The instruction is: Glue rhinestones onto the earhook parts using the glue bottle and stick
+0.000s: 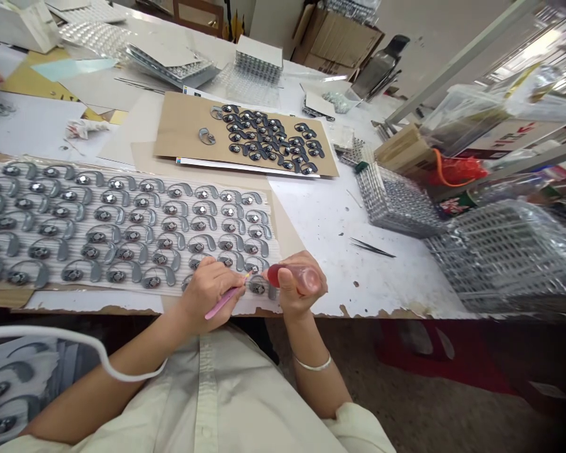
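At the table's (330, 214) near edge, a seated person's left hand (210, 290) pinches a pink stick (224, 302) in closed fingers, its tip almost touching the red mouth of a small bottle (295, 275) gripped in the right hand's (296, 290) curled fingers. Both hands hover over the near right corner of a ribbed sheet (270, 248), just above a grey ear-hook piece (257, 286). Rows of like pieces (122, 220) fill the sheet to the left; which have been treated cannot be told. Tweezers (372, 248) lie untouched to the right. Farther back, a heap of darker pieces (268, 141) sits unsorted on cardboard (179, 126), so much work appears to remain.
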### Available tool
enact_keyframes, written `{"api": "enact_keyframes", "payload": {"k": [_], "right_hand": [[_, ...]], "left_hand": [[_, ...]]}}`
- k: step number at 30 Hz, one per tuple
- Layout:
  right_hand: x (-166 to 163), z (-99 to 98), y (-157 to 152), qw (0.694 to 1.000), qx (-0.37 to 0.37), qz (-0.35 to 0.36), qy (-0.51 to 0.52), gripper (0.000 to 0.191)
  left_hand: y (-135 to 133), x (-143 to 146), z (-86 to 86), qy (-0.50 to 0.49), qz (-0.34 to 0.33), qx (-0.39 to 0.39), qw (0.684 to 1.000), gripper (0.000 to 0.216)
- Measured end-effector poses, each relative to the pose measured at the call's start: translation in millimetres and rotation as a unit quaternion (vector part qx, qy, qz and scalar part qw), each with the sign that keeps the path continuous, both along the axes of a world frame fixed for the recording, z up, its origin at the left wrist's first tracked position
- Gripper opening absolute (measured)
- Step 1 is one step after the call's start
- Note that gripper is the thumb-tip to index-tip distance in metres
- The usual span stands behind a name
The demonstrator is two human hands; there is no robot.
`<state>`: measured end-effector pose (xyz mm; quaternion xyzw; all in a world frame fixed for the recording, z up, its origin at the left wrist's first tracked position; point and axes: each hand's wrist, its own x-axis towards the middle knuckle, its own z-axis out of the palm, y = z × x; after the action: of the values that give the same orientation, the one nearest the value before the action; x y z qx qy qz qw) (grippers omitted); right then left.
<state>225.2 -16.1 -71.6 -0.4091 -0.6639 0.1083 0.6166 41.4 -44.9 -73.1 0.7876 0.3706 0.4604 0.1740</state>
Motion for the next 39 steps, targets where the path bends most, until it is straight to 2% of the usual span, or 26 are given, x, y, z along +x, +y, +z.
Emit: {"api": "enact_keyframes", "payload": {"k": [9, 15, 18, 23, 27, 34, 39], "right_hand": [[-3.4, 0.7, 1.5, 1.000, 0.020, 0.012, -0.021, 0.006], [-1.2, -1.0, 0.6, 1.000, 0.012, 0.007, -0.012, 0.008], [0.1, -1.3, -0.1, 1.000, -0.004, -0.004, 0.019, 0.011], [-1.0, -0.3, 1.6, 0.995, 0.011, -0.023, 0.101, 0.016], [-3.0, -0.8, 3.0, 0.999, -0.001, 0.004, 0.044, 0.013], [-4.0, -0.9, 3.4, 1.000, 0.007, 0.001, -0.017, 0.013], [-5.4, -1.4, 3.1, 0.999, 0.022, 0.000, -0.027, 0.012]], "left_hand": [[-0.7, 0.1, -1.8, 0.008, 0.010, -0.003, 1.000, 0.008], [-0.7, 1.3, -5.7, 0.008, 0.013, 0.028, 1.000, 0.007], [-3.4, 2.8, -9.1, 0.068, 0.011, 0.086, 0.994, 0.007], [-10.3, 7.3, -9.9, 0.196, 0.016, 0.192, 0.961, 0.011], [-12.6, 9.8, -4.9, 0.215, 0.027, 0.224, 0.950, 0.014], [-11.4, 9.5, -4.0, 0.203, 0.031, 0.221, 0.953, 0.020], [-11.8, 9.8, -6.8, 0.203, 0.031, 0.219, 0.954, 0.015]]}}
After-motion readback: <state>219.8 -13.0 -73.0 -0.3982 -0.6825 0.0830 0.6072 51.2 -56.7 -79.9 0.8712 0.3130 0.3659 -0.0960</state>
